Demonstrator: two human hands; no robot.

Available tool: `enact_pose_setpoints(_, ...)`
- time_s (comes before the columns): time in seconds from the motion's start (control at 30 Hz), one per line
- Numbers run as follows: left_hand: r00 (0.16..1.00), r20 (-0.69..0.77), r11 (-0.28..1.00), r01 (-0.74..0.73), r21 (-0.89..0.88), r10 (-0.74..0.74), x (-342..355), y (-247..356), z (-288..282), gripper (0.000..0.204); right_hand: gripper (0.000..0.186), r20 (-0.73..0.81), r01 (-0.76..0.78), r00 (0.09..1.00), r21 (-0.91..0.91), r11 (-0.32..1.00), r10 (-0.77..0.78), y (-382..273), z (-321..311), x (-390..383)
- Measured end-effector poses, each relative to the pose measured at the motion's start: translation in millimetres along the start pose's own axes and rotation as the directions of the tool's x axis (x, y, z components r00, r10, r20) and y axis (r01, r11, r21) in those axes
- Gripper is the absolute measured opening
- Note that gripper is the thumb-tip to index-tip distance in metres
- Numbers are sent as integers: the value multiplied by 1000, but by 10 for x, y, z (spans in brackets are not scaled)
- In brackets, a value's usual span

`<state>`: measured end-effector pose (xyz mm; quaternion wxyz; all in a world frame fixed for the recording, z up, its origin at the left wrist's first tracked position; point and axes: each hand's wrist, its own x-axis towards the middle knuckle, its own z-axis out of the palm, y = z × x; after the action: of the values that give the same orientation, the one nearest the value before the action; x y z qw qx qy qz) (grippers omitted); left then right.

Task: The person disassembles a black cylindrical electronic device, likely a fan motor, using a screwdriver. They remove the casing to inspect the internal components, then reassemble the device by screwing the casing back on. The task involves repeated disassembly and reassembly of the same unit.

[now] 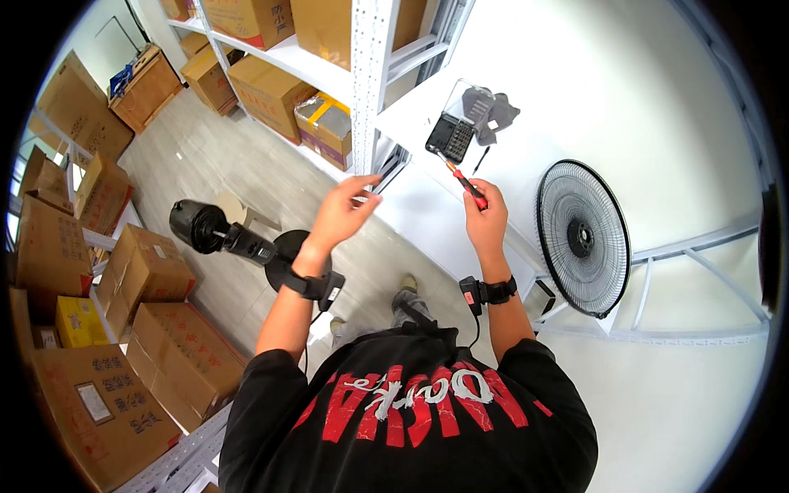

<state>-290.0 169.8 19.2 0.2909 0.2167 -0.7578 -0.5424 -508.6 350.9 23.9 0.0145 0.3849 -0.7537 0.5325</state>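
So, there it is in your right hand (486,215): a slim screwdriver (468,187), fingers wrapped round the handle, thumb along its side. That handle is glossy red with black sections, smooth and rounded, running into an orange-toned collar and a thin metallic shaft. It slants up and leftward over the white shelf board (411,113), its far end at the near corner of the bit case (449,140); whether they touch, you can't tell from up here.

And your left hand (343,215)? Half open, fingers loosely bent, thumb spread away, nothing visible in its grasp, out in the air short of the shelf edge.

Look at the case: black, rectangular, hard-looking, packed with neat rows of small bits, a clear lid (454,97) tipped back behind. Beside it slumps a grey bundle (493,115), soft and creased, with a thin dark rod (482,159) lying nearby.

Over to your right, a big round fan grille (567,205), fine dark wires radiating from a solid hub. Down left, a black fan stand (246,245): bulky rounded head, stout pole, disc base partly behind your forearm.
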Motion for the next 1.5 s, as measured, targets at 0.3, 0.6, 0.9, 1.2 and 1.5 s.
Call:
enact_pose_setpoints(0.3, 998, -58, 943, 28, 331, -9, 1095, -769, 1473, 60, 22, 237, 17, 971, 7, 1000, -19, 1005, 46, 747)
enact_pose_setpoints(0.6, 988, -146, 852, 118, 510, -49, 1387, -1191, 1912, 68, 25, 392, -6, 920, -42, 999, 22, 1517, 156, 1087)
enact_pose_setpoints(0.9, 982, -167, 829, 161, 536, -83, 1423, -1277, 1997, 64, 24, 459, 44, 888, -16, 999, -32, 1619, 174, 1234)
enact_pose_setpoints(1.2, 979, -204, 867, 120, 483, -22, 1476, -1394, 1978, 59, 23, 438, -8, 899, -7, 1000, 10, 1492, 55, 1334)
enact_pose_setpoints(1.5, 960, -279, 945, 66, 321, 27, 1341, -1084, 1601, 43, 26, 437, -81, 899, 186, 979, -8, 1362, 21, 1405)
